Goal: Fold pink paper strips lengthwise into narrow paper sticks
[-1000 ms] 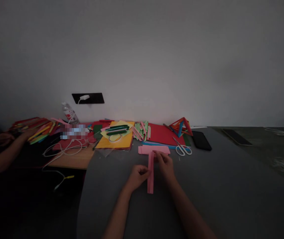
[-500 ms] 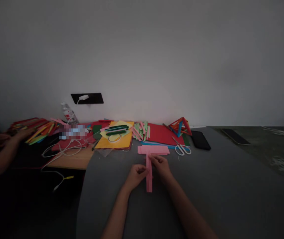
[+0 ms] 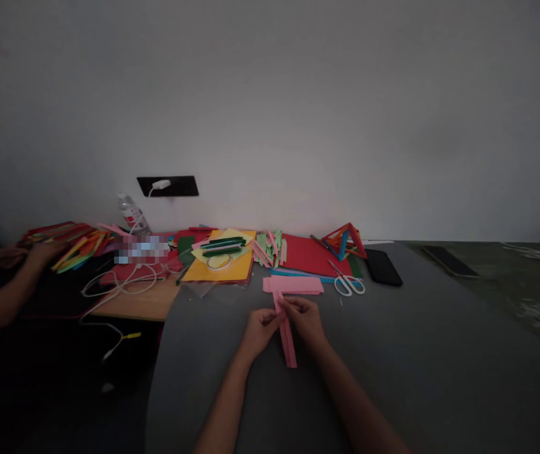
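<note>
A pink paper strip [image 3: 288, 343] with a lengthwise crease is held above the grey table, slanting down to the right. My left hand [image 3: 261, 331] pinches its left edge around the middle. Higher up, the fingers of my right hand [image 3: 304, 315] close on the strip near its upper end. Just beyond the strip's top lie more pink paper strips [image 3: 298, 285], stacked crosswise on the table. White-handled scissors [image 3: 349, 285] rest to the right of that stack.
Along the wall sit yellow paper sheets [image 3: 203, 270], green and pink folded strips [image 3: 270, 248], red paper [image 3: 310, 253], a paper-strip pyramid [image 3: 344, 242] and a black phone [image 3: 383, 267]. On the left, another person's hand [image 3: 43, 255] is among coloured strips, near a bottle [image 3: 133, 215] and white cable [image 3: 123, 290].
The pink strip has tilted, its lower end swinging right and its top moving slightly left. Both hands have come closer together on it.
</note>
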Demonstrator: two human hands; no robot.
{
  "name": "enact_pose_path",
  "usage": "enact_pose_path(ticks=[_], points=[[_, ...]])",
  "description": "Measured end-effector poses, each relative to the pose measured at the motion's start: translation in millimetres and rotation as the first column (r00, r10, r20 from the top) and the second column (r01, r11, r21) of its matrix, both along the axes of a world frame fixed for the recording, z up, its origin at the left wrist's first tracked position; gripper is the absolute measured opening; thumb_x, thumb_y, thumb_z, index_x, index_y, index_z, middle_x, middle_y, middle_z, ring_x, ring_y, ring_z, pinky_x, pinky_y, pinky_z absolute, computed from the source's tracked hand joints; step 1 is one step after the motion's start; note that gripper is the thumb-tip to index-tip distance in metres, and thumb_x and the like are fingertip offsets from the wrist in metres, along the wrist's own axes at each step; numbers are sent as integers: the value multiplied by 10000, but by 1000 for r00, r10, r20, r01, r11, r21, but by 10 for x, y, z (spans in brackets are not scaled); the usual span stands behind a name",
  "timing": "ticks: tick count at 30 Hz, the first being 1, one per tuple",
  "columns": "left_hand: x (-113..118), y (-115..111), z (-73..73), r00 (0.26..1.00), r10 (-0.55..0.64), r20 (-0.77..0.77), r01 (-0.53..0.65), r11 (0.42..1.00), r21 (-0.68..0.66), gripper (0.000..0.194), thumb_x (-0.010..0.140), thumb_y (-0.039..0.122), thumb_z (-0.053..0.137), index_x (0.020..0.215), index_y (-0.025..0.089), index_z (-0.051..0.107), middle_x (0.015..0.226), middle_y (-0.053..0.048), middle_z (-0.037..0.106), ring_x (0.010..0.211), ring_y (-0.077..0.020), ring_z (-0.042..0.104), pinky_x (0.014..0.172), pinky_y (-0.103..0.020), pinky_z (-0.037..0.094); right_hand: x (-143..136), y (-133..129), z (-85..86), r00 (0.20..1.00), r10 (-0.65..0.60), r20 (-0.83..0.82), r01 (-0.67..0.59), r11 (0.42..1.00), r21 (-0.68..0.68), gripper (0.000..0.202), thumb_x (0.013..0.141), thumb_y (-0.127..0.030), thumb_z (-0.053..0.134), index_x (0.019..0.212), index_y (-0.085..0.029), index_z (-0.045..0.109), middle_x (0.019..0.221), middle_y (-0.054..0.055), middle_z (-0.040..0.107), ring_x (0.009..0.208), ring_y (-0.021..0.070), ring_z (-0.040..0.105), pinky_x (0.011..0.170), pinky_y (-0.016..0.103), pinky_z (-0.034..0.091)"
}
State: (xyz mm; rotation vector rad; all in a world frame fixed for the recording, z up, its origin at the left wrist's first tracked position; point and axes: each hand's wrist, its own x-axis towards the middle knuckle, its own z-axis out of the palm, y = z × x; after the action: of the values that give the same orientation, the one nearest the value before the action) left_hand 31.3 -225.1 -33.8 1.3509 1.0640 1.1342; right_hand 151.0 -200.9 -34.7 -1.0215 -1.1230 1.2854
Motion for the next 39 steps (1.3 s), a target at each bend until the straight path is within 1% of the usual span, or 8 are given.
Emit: enact_pose_path(ticks=[9, 15, 19, 22, 25, 28, 32, 39], points=[[-46, 0, 16, 995, -35, 93, 41, 997, -65, 361, 665, 435, 573, 754, 97, 664, 619, -41, 627, 579, -134, 524, 571, -227, 386, -8, 7, -17, 1000, -5, -23, 6, 999, 37, 246, 606, -379, 637, 724, -169, 686, 695, 26, 680, 656, 172, 593, 617, 272, 448], [-21, 10, -18, 999, -10, 32, 11, 999, -47, 394, 656, 476, 556, 635, 90, 633, 522, -1, 553, 486, -96, 454, 476, -196, 335, -33, -29, -30, 999, 3, -36, -3, 1000, 5, 277, 602, -392, 637, 744, -158, 682, 686, 31, 678, 617, 162, 591, 572, 252, 447], [-10, 10, -36, 1000, -17, 16, 17, 999, -48, 390, 666, 473, 547, 617, 92, 617, 516, 1, 544, 492, -100, 463, 477, -197, 345, -48, -47, -20, 999, -24, -29, 24, 1000, 14, 261, 608, -376, 638, 730, -148, 675, 644, 31, 671, 574, 155, 587, 532, 238, 442], [-6, 16, -35, 998, 38, 42, -36, 998, -51, 349, 654, 445, 573, 605, 102, 610, 532, 0, 560, 510, -109, 496, 514, -212, 391, -48, -53, -7, 999, -49, 10, 49, 998, 44, 262, 626, -376, 624, 739, -146, 673, 649, 38, 673, 573, 164, 595, 526, 245, 451], [-4, 38, -40, 970, 196, 145, -187, 979, -76, 305, 640, 423, 595, 598, 121, 575, 547, 9, 563, 522, -109, 522, 542, -227, 438, -34, -57, 11, 997, -54, 56, 48, 994, 94, 262, 649, -378, 604, 753, -146, 671, 688, 50, 679, 606, 178, 609, 559, 264, 470], [-7, 63, -55, 937, 283, 205, -272, 959, -79, 283, 630, 413, 608, 651, 137, 549, 546, 20, 557, 481, -99, 521, 460, -205, 435, -16, -57, 34, 991, -48, 123, 27, 986, 167, 242, 667, -365, 589, 737, -149, 669, 691, 52, 678, 628, 183, 613, 587, 274, 474], [-12, 67, -59, 950, 262, 169, -259, 965, -38, 277, 633, 405, 608, 666, 135, 555, 482, 32, 536, 402, -85, 492, 371, -175, 377, 7, -50, 55, 971, -87, 224, 27, 965, 260, 223, 684, -353, 571, 701, -152, 668, 657, 48, 669, 614, 172, 599, 597, 273, 461], [-9, 28, -26, 956, 236, 173, -229, 972, -60, 244, 613, 356, 640, 700, 135, 589, 630, 1, 599, 519, -99, 546, 445, -186, 434, -8, -39, 49, 981, -49, 189, 7, 976, 219, 240, 691, -372, 564, 707, -155, 666, 666, 44, 664, 613, 168, 587, 583, 264, 448]])
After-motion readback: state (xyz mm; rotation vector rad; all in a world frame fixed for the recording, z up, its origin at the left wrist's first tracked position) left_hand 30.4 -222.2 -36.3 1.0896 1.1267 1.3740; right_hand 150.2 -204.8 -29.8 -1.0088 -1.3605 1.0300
